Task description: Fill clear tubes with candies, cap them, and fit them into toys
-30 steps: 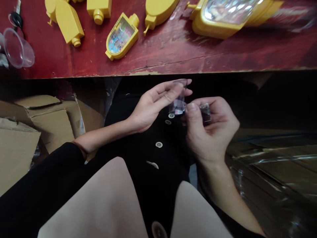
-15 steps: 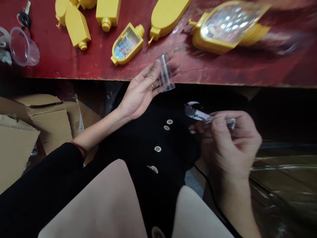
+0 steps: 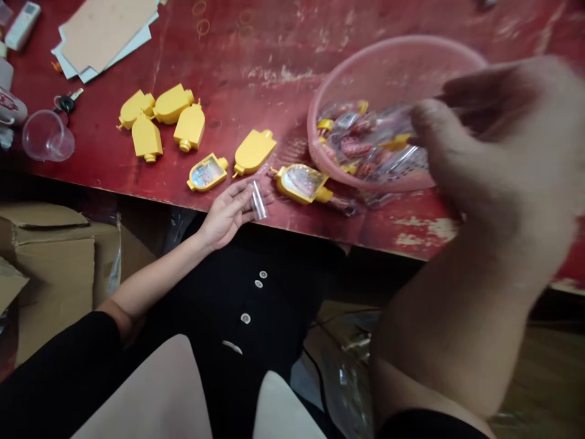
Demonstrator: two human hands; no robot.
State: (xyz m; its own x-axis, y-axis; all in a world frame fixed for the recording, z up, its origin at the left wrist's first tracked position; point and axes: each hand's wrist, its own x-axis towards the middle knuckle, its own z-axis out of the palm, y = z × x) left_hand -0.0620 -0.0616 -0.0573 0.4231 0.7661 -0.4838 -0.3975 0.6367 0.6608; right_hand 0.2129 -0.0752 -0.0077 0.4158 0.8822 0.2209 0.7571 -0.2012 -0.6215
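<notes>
My left hand [image 3: 231, 213] holds a small clear plastic tube [image 3: 259, 202] between thumb and fingers at the table's front edge. Close by, a yellow plastic case [image 3: 299, 183] with a shiny window lies on the table, and another yellow case [image 3: 254, 152] lies face down. My right hand [image 3: 498, 128] is raised over the right side of a pink plastic basket [image 3: 393, 46]. Motion smears its bent fingers, and whether anything is in them does not show. Inside the basket lie several clear-wrapped pieces [image 3: 356, 143] with red and yellow parts.
Several more yellow cases [image 3: 189, 127] lie left of centre on the red table [image 3: 274, 73]. Farther left are a clear cup [image 3: 48, 135], keys [image 3: 68, 102] and flat card sheets [image 3: 105, 33]. A cardboard box [image 3: 55, 268] stands below the table at left.
My right hand has risen from above my lap to over the basket; the clear strip it pinched is no longer visible. My left hand keeps the tube. The view has shifted, showing more table.
</notes>
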